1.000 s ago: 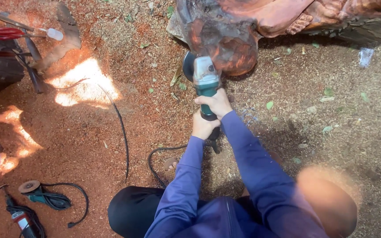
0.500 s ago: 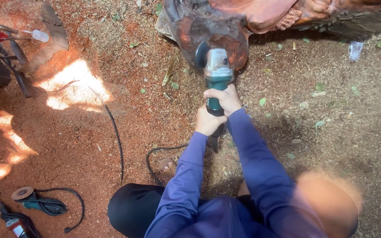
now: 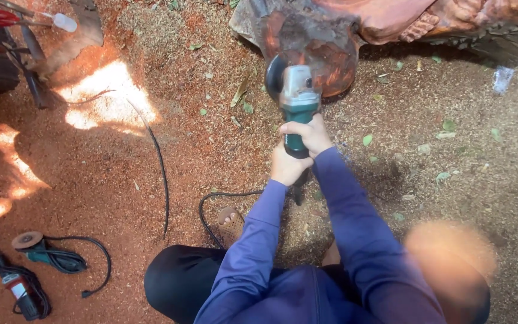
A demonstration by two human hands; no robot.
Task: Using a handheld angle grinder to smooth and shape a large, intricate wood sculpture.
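On sawdust-strewn red ground (image 3: 121, 174), both the left hand (image 3: 287, 166) and right hand (image 3: 310, 133) wrap fingers tight around a green grinder (image 3: 298, 99), its disc against a carved log (image 3: 325, 36); open ground lies right.

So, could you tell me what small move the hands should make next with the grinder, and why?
Probably ease the grinder a little forward into the reddish wood. Both hands, left hand and right hand, grip its green body, and the disc sits right at the carved edge, where the surface looks dark and rough, so light, steady contact seems the sensible step.
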